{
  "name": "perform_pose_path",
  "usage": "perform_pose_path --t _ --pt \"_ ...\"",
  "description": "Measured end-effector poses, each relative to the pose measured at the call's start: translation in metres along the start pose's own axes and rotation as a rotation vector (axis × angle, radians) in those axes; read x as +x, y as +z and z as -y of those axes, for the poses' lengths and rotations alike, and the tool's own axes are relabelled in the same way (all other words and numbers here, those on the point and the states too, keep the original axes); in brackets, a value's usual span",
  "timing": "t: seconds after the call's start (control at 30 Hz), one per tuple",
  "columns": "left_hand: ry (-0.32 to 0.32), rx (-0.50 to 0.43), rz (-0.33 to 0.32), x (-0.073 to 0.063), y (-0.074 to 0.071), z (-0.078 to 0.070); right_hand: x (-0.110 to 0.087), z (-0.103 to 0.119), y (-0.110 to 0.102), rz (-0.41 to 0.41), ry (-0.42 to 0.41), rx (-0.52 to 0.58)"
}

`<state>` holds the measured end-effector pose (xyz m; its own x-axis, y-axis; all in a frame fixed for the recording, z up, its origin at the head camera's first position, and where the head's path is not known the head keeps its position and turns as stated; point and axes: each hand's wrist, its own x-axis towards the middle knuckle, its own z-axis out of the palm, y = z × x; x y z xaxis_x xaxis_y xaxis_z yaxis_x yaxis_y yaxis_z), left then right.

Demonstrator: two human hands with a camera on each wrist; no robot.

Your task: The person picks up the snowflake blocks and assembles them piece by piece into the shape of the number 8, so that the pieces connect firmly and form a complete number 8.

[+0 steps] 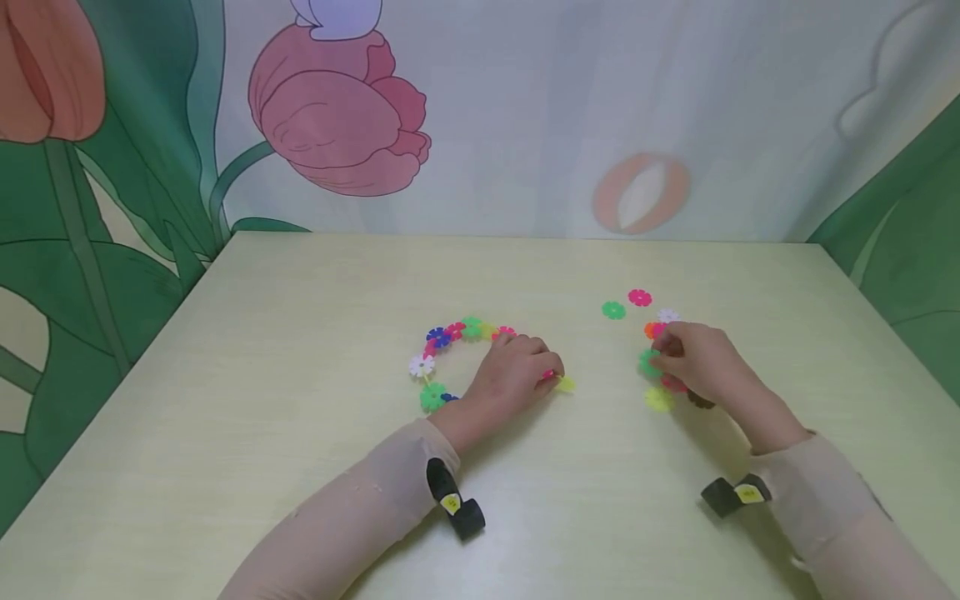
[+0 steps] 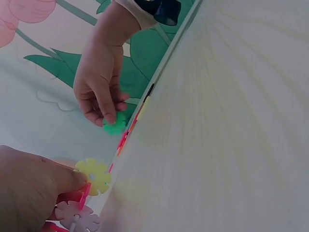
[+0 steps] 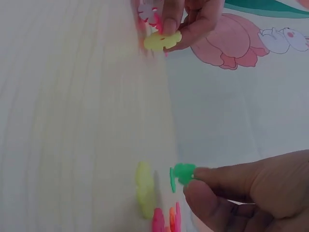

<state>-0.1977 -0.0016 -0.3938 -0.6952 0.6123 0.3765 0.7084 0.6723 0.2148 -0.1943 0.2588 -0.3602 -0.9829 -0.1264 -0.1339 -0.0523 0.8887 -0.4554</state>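
My left hand (image 1: 513, 371) holds the end of a curved chain of joined plastic flower-shaped discs. At that end sits a yellow disc (image 2: 96, 176), gripped beside a pink disc (image 2: 85, 195) and a pale disc (image 2: 77, 216). The chain's far part bends round to the left, with a white disc (image 1: 422, 366) and a green disc (image 1: 432, 397); my left hand and forearm cover some of it. Over the loose discs at the right, my right hand (image 1: 705, 358) pinches a green flower disc (image 3: 184, 172) between thumb and fingertip, apart from the chain.
Around my right hand lie loose discs: a yellow one (image 1: 660, 399), a red one (image 1: 673, 383), a brown one (image 1: 701, 400) and a white one (image 1: 668, 316). Farther back are a pink disc (image 1: 640, 297) and another green disc (image 1: 613, 310). A flower-printed curtain (image 1: 510, 125) hangs behind the table (image 1: 225, 358).
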Motion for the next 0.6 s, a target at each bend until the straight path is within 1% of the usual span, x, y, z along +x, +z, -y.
perform_pose_path --t 0.13,0.27,0.37,0.47,0.6 --pt "-0.026 0.017 0.021 0.000 0.000 0.000 -0.005 0.007 0.000 0.018 -0.022 0.124" --pt "-0.035 0.023 0.025 -0.001 0.001 0.001 -0.008 0.015 0.004 0.044 -0.092 0.248" --pt "-0.031 0.015 0.019 -0.001 0.002 0.002 -0.009 0.020 0.009 0.066 -0.128 0.323" --pt "-0.023 0.001 0.010 -0.002 0.003 0.002 -0.007 0.025 0.017 0.093 -0.138 0.375" --pt "-0.018 -0.004 0.006 -0.003 0.002 0.002 -0.006 0.029 0.030 0.127 -0.103 0.422"
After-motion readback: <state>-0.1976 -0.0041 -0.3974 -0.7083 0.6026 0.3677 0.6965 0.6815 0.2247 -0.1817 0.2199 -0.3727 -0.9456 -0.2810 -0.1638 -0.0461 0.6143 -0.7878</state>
